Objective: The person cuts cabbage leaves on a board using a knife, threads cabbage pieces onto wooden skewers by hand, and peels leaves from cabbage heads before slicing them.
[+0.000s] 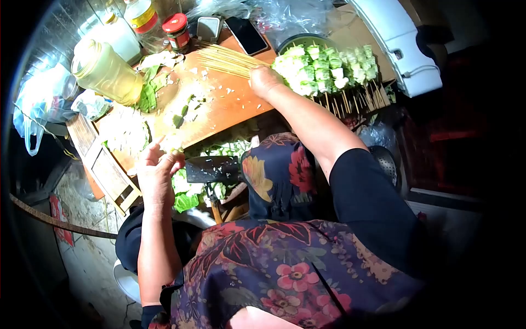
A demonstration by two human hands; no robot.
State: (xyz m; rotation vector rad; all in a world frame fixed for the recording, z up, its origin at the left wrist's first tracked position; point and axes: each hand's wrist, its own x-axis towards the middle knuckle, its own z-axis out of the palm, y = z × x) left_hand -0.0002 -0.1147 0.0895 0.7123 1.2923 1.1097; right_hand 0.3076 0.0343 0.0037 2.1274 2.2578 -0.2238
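My right hand (265, 80) is closed on the end of a bundle of thin wooden skewers (222, 59) lying on the orange board (219, 104). Just right of it are rows of skewered green-white leaf pieces (315, 68), their sticks pointing toward me. My left hand (158, 167) is raised at the board's near left edge, fingers bent around a small pale green leaf piece (174, 147). A dark cleaver blade (211, 169) lies below the board, beside my left hand. Chopped leaves (126, 131) are spread on the board's left part.
At the back stand a jar of yellowish liquid (109, 74), a bottle (143, 21), a red-lidded jar (177, 32) and a phone (246, 35). Plastic bags (46, 96) hang at the left. A white appliance (402, 49) is at the right.
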